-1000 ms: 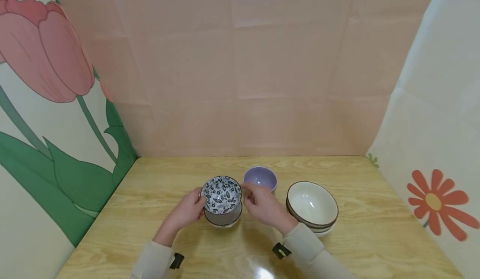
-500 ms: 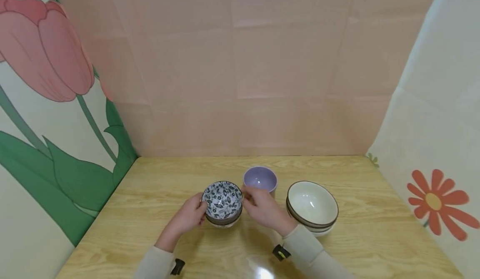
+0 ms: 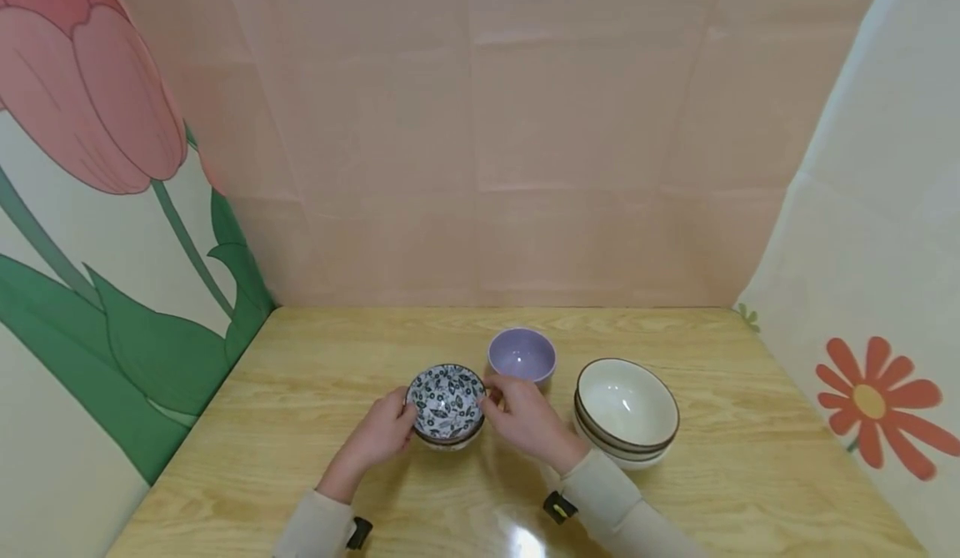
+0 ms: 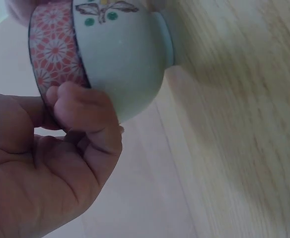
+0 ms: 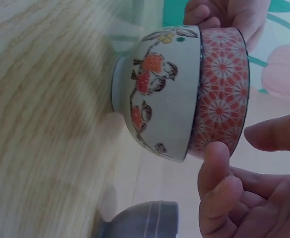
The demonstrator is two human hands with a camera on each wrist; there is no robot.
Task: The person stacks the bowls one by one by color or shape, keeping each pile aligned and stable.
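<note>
A small bowl (image 3: 446, 399) has a dark leafy print inside and a red floral band outside, seen in the right wrist view. It sits nested in a white bowl (image 5: 157, 99) painted with birds, whose foot is down on the wooden table (image 3: 315, 366). My left hand (image 3: 381, 431) pinches the upper bowl's left rim, thumb over the edge and curled fingers on the red band. On the opposite side, my right hand (image 3: 531, 420) holds the rim between thumb and fingertips. The lower bowl's inside is hidden.
Just behind my right hand stands a purple bowl (image 3: 521, 354). A stack of cream bowls with brown rims (image 3: 628, 404) is to the right, close to my right forearm. A pink backdrop (image 3: 480, 166) rises behind the table.
The printed bowl has come down, held in both hands, and now sits inside the white bowl, covering most of it. The purple bowl and the cream stack have stayed put.
</note>
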